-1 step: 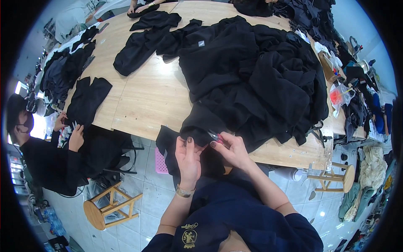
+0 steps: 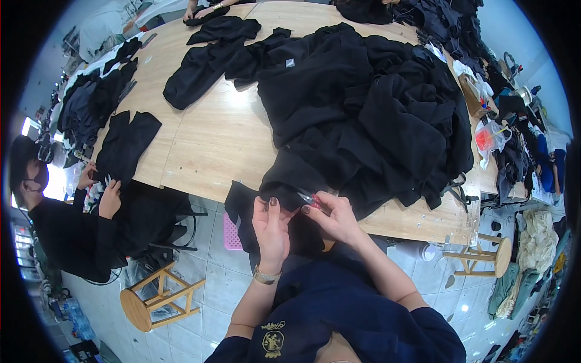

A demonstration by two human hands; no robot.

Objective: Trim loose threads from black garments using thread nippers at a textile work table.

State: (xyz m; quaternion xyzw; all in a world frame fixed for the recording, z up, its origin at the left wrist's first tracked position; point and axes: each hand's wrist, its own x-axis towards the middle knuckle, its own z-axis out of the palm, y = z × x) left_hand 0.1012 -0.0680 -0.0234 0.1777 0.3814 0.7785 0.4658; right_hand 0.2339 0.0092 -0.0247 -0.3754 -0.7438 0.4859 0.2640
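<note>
At the table's near edge, my left hand [image 2: 270, 233] pinches a fold of black cloth, part of a black garment [image 2: 290, 172] that runs back into a large heap. My right hand [image 2: 334, 216] grips a small pair of thread snips [image 2: 311, 199] with red handles. Their metal blades point left, close to the cloth by my left fingertips. Whether they touch the cloth I cannot tell. More black cloth [image 2: 241, 209] hangs over the edge beside my left hand.
The heap of black garments [image 2: 399, 115] covers the table's [image 2: 212, 145] middle and right. At the left, a masked co-worker [image 2: 66, 212] handles a black piece [image 2: 127, 142]. Wooden stools [image 2: 138, 308] stand on both sides. A plastic cup [image 2: 485, 139] with red contents is at the right.
The snips' tips have shifted very slightly left and down toward the cloth. Everything else looks the same.
</note>
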